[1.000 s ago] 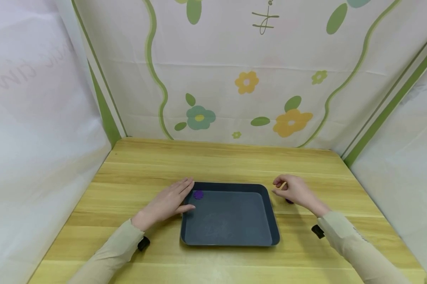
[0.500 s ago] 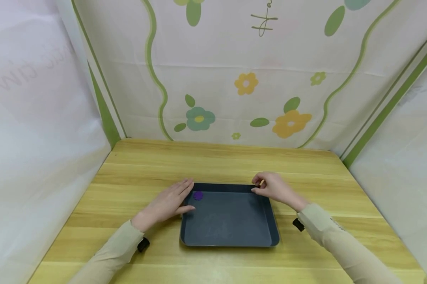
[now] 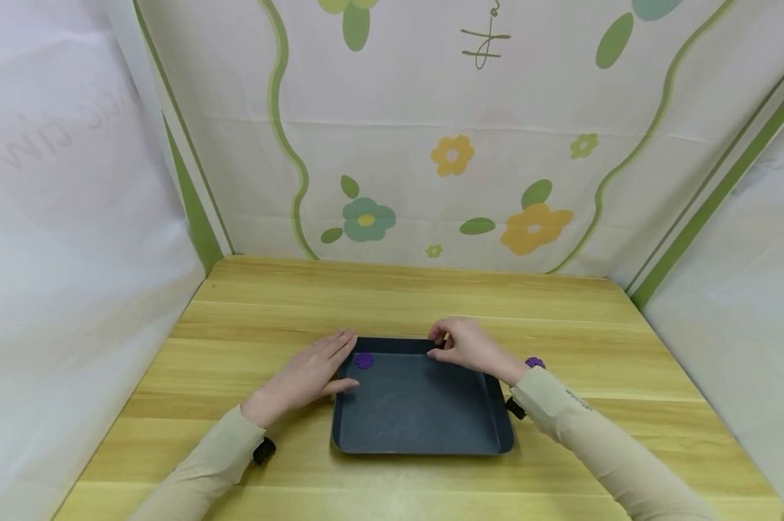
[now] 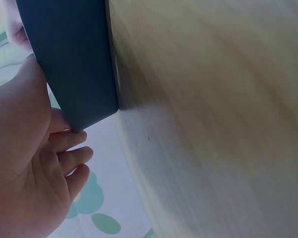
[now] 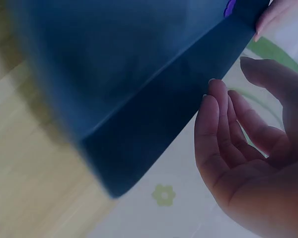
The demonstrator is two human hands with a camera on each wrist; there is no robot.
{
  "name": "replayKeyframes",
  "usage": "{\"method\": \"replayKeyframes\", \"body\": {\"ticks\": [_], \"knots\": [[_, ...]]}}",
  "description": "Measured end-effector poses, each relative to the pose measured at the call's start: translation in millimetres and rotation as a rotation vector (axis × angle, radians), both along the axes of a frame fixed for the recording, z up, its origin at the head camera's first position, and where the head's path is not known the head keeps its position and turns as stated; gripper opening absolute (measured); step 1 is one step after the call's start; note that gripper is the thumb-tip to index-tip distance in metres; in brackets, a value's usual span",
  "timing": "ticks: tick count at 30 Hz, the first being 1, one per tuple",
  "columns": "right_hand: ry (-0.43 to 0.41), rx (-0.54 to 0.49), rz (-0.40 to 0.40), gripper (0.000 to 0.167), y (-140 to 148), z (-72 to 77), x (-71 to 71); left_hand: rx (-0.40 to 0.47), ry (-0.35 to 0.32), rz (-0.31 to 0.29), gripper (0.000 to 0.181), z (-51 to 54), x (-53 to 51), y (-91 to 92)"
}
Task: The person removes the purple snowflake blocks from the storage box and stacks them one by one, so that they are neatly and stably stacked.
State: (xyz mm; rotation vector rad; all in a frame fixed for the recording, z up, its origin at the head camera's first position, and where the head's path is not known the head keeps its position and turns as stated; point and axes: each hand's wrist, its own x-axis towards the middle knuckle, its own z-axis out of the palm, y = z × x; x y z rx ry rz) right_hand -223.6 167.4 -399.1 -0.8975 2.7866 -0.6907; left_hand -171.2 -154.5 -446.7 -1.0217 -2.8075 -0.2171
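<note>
A dark blue-grey rectangular tray (image 3: 411, 405) lies on the wooden table. Inside its far left corner is a small purple flower-shaped piece (image 3: 364, 360). My left hand (image 3: 303, 373) rests on the tray's left rim near that corner, fingers extended and thumb reaching over the inside. Over the tray's far rim hovers my right hand (image 3: 473, 349); in the right wrist view a gap shows between its thumb and softly bent fingers (image 5: 206, 119), with nothing held. A second purple flower-shaped piece (image 3: 535, 362) lies on the table to the right, partly hidden by the right forearm.
The wooden tabletop (image 3: 261, 304) extends around the tray on all sides. White fabric walls surround it, the back one (image 3: 398, 159) printed with flowers and leaves. A dark strap-on device (image 3: 263, 450) sits at the left wrist.
My right hand has moved left, from beside the tray to over its far rim, leaving the right purple piece on the table. The left hand has stayed in place.
</note>
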Motion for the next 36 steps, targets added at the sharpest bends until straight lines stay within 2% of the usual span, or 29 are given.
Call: {"method": "replayKeyframes", "body": {"ticks": [12, 20, 27, 36], "knots": [[0.057, -0.013, 0.090, 0.026, -31, -6.5, -2.1, -0.010, 0.001, 0.005, 0.081, 1.1, 0.5, 0.5], [0.045, -0.034, 0.140, 0.026, -50, -13.1, -0.6, -0.015, 0.014, 0.007, 0.080, 0.3, -0.7, 0.9], [0.029, -0.027, 0.155, 0.027, -67, -18.7, 4.0, -0.016, 0.017, 0.007, 0.080, -0.8, -0.8, 1.0], [0.085, 0.005, 0.173, 0.030, -84, -26.0, 14.1, -0.026, 0.009, 0.010, 0.080, 0.1, 0.3, -0.1]]}}
